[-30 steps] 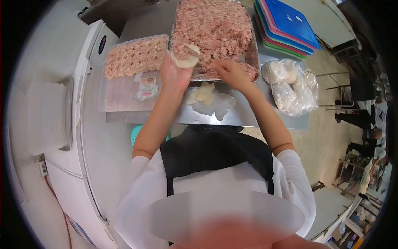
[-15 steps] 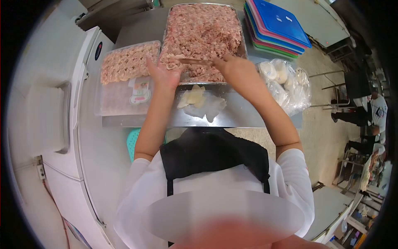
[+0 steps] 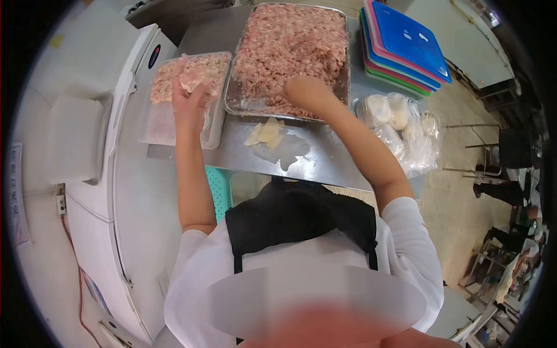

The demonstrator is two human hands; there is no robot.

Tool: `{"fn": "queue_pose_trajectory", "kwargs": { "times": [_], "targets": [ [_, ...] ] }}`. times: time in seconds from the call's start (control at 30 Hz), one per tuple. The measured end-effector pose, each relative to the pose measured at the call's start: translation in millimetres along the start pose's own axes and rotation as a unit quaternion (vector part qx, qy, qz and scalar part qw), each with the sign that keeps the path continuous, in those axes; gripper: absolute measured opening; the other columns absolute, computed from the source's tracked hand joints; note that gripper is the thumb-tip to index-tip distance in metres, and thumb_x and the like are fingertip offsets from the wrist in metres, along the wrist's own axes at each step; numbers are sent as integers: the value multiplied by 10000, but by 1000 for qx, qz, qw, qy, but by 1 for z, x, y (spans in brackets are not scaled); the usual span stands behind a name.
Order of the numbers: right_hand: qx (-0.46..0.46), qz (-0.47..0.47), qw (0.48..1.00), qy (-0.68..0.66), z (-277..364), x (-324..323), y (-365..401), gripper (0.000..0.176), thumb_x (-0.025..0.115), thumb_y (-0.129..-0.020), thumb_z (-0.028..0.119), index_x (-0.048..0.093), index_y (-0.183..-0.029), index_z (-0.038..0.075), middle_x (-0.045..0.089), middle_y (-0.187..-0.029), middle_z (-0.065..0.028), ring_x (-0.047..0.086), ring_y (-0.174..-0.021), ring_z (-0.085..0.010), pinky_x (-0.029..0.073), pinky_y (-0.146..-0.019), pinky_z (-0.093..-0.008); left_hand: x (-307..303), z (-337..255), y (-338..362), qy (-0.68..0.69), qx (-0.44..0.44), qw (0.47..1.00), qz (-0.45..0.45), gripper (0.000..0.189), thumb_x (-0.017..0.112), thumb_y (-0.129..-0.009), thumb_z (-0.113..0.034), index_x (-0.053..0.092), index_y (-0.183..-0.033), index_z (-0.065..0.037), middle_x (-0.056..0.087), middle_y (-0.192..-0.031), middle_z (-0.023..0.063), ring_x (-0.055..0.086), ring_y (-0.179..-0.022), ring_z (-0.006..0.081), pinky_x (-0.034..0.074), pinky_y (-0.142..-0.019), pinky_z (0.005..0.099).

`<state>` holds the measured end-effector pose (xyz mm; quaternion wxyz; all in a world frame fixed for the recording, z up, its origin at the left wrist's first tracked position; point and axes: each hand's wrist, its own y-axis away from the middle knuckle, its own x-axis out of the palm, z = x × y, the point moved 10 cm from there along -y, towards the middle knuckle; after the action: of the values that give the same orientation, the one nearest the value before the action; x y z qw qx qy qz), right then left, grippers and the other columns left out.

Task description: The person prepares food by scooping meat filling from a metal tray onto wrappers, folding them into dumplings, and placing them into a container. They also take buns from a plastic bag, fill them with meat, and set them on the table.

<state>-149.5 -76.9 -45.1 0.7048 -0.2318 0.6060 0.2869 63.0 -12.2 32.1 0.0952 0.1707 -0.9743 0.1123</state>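
My left hand is over the plastic container at the left, its fingers curled round a meat-filled dumpling. Rows of similar open-topped dumplings fill the container's far part. My right hand is closed over the metal tray of ground meat. The flat spatula it grips is mostly hidden behind the fingers and in the meat. A few pale dumpling wrappers lie on the steel table just in front of the tray.
Stacked coloured lids stand at the back right. Below them sits a clear plastic bag of round white wrapper stacks. A white refrigerator borders the left side, and a teal basket is under the table edge. Other people are far right.
My left hand has moved left with the dumpling, from the tray's near corner to over the container. My right hand has drawn slightly left, and the spatula is now mostly out of sight.
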Motion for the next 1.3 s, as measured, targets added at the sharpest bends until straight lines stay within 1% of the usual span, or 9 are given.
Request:
{"fn": "queue_pose_trajectory", "kwargs": {
  "times": [0.17,0.27,0.37,0.47,0.67,0.97,1.13,1.27,1.3],
  "targets": [
    [-48,-39,998,10,40,40,-18,192,558,-779,145,706,-810,26,686,-861,-172,679,-812,-325,538,-675,-447,-20,18,9,-327,-34,944,12,566,772,-760,-174,494,-1214,16,619,-1052,118,614,-843,146,526,-744,285],
    [-87,-51,992,-73,32,40,-7,198,546,-790,129,708,-824,22,685,-874,-177,683,-830,-313,541,-673,-446,-17,26,22,-327,-73,942,29,576,787,-745,-203,512,-1203,11,608,-1122,133,620,-871,173,505,-763,285],
    [-34,-19,985,-165,3,10,0,209,540,-800,134,707,-830,11,680,-890,-189,679,-844,-324,540,-693,-446,-22,18,24,-377,89,922,-5,582,796,-726,-211,527,-1184,24,587,-1183,146,622,-875,215,497,-819,319],
    [-20,30,999,-4,3,3,6,238,543,-816,167,696,-845,-13,676,-871,-203,674,-834,-346,536,-712,-449,-2,-10,38,-459,232,856,-56,510,796,-716,-210,585,-1118,22,627,-1112,155,625,-865,240,487,-828,340],
    [-82,29,985,-150,-1,50,-11,237,551,-800,171,701,-822,-12,681,-816,-203,683,-784,-339,543,-673,-454,-31,51,33,-393,-97,914,-24,412,803,-715,-240,629,-936,60,654,-860,108,599,-744,175,492,-683,308],
    [-94,18,962,-257,9,60,-33,314,510,-885,269,680,-873,6,662,-875,-226,649,-865,-376,505,-792,-441,-24,56,42,-387,-107,915,-34,704,817,-699,-299,482,-1223,30,637,-867,95,577,-686,161,492,-647,298],
    [-3,-9,931,-366,-53,-23,17,394,505,-915,397,680,-954,46,660,-937,-187,624,-912,-358,486,-808,-415,23,59,31,-442,108,887,77,752,808,-700,-249,437,-1317,-27,659,-935,95,614,-797,189,484,-749,299],
    [-71,-64,931,-352,-46,-49,59,327,582,-913,344,683,-984,42,666,-884,-174,646,-762,-266,491,-696,-342,102,62,33,-458,-118,856,208,584,801,-704,-222,562,-1194,-14,667,-987,95,623,-905,206,470,-829,312],
    [-76,-74,926,-363,-49,-45,65,322,581,-910,347,682,-1009,58,666,-911,-170,641,-807,-289,494,-720,-354,112,63,30,-429,-69,870,231,541,801,-703,-220,584,-1151,-7,667,-989,96,622,-904,202,471,-833,315]
  ]
}}
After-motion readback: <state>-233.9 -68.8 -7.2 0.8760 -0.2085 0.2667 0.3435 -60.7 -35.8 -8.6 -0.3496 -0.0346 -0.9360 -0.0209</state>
